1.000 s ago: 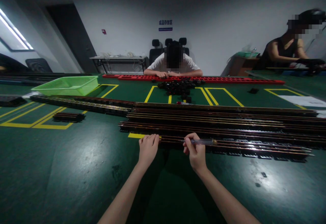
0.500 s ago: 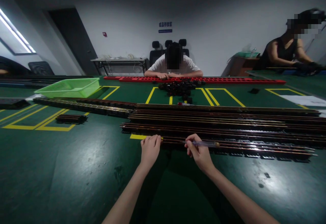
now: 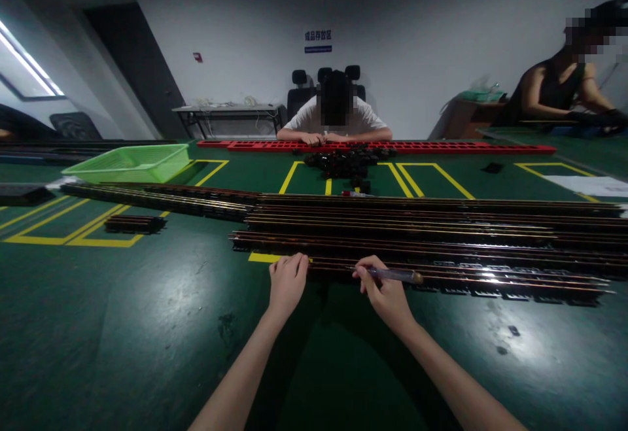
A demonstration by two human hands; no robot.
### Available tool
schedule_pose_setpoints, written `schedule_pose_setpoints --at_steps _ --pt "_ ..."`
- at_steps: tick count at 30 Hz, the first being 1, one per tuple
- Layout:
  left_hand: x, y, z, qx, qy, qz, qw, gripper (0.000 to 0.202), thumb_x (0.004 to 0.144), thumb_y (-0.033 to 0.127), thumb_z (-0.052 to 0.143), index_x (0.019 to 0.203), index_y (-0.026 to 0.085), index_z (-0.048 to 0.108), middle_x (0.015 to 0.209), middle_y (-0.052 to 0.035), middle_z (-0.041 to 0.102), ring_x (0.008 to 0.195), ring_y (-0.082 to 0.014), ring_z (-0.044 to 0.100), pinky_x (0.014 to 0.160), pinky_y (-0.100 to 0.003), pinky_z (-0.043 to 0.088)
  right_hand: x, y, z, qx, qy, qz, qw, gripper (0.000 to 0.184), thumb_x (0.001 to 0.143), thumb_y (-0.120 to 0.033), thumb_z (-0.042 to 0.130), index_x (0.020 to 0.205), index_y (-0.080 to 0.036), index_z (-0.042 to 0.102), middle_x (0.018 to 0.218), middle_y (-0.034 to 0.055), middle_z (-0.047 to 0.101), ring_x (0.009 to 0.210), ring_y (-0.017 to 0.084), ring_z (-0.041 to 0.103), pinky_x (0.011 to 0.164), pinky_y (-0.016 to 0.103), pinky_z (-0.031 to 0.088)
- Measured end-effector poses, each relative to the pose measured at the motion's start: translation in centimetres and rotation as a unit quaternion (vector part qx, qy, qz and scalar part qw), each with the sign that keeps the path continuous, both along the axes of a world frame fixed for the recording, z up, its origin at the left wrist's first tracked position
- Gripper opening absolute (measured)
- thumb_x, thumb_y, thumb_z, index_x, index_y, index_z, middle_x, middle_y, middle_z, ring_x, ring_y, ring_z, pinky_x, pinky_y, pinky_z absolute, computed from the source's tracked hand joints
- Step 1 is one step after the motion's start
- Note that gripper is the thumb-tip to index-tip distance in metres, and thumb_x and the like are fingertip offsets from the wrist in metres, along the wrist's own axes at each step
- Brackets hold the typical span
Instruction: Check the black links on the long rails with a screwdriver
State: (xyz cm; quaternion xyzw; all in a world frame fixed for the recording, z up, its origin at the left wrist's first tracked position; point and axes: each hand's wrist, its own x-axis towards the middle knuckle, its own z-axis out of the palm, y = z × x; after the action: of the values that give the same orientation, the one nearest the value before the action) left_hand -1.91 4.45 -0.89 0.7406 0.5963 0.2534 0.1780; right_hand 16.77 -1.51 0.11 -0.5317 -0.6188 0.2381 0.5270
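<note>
Several long dark strips with copper-coloured rails [image 3: 441,248] lie side by side across the green table [image 3: 122,326]. My left hand [image 3: 287,282] rests on the left end of the nearest strip [image 3: 490,282], fingers curled over its edge. My right hand [image 3: 383,290] is closed on a clear-handled screwdriver [image 3: 395,275] that lies along the same strip, its tip pointing left at the rail.
A green plastic basket [image 3: 130,164] stands at the left, with a short strip piece [image 3: 133,224] near it. A person sits across the table behind a long red rack [image 3: 441,148] and a pile of small black parts [image 3: 346,163]. Another person works at the far right.
Both hands stay on the nearest strip almost unmoved. The camera view has shifted slightly.
</note>
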Motion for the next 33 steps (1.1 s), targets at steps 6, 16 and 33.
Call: schedule_pose_setpoints --at_steps 6,16,33 --pt "0.0 0.0 -0.1 0.005 0.010 0.002 1.000 0.033 0.093 0.031 0.030 0.086 0.022 0.061 0.087 -0.0017 0.066 0.093 -0.0194 0.056 0.084 -0.035 0.036 0.1 0.0 -0.1 -0.007 -0.023 0.003 1.000 0.020 0.088 -0.035 0.043 0.079 -0.020 0.052 0.068 0.0021 0.061 0.046 0.010 0.052 0.042 0.022 0.040" --pt "0.1 0.0 0.2 0.023 -0.082 0.019 0.996 0.025 0.091 0.027 0.033 0.084 0.020 0.056 0.081 -0.0013 0.063 0.083 -0.0175 0.058 0.083 -0.034 0.040 0.4 0.1 -0.5 -0.011 -0.028 0.014 0.999 0.018 0.089 -0.033 0.043 0.081 -0.020 0.052 0.070 0.0024 0.061 0.048 0.010 0.052 0.045 0.022 0.041" --pt "1.1 -1.4 0.1 0.217 0.097 -0.155 0.959 0.036 0.086 0.024 0.049 0.122 0.019 0.049 0.123 -0.0087 0.055 0.118 -0.0251 0.043 0.096 -0.044 0.035 0.0 -0.2 0.0 -0.024 -0.015 -0.004 1.000 0.020 0.090 -0.036 0.043 0.081 -0.019 0.051 0.068 0.0017 0.060 0.049 0.011 0.051 0.047 0.024 0.040"
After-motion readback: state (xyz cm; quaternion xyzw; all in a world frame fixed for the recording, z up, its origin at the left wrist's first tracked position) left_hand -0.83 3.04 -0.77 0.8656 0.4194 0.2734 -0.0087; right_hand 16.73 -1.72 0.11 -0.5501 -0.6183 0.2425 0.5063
